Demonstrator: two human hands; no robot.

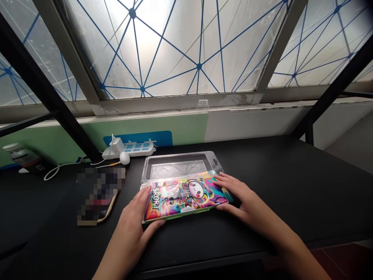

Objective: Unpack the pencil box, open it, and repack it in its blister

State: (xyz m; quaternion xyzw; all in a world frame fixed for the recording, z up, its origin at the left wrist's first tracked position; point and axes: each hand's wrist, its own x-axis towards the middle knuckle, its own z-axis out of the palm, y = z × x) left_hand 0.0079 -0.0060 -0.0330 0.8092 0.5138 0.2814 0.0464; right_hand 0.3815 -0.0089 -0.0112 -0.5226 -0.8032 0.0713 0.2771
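A flat, brightly coloured case (186, 194) printed with the word SPORT and a cartoon figure lies in front of me, with a green edge along its near side. My left hand (136, 217) grips its left end, thumb along the near edge and fingers on the far side. Around the right end is my right hand (237, 194), with fingers on top and thumb at the near corner. Just behind the case, partly covered by it, sits a clear plastic tray (179, 156). I cannot tell whether the two are joined.
On the black desk (279, 186), a phone (109, 206), partly blurred out, lies to the left. A white power strip (140, 148) with a plug and cables stands at the back. A bottle (26, 159) is far left. Black frame bars (49, 89) rise at both sides.
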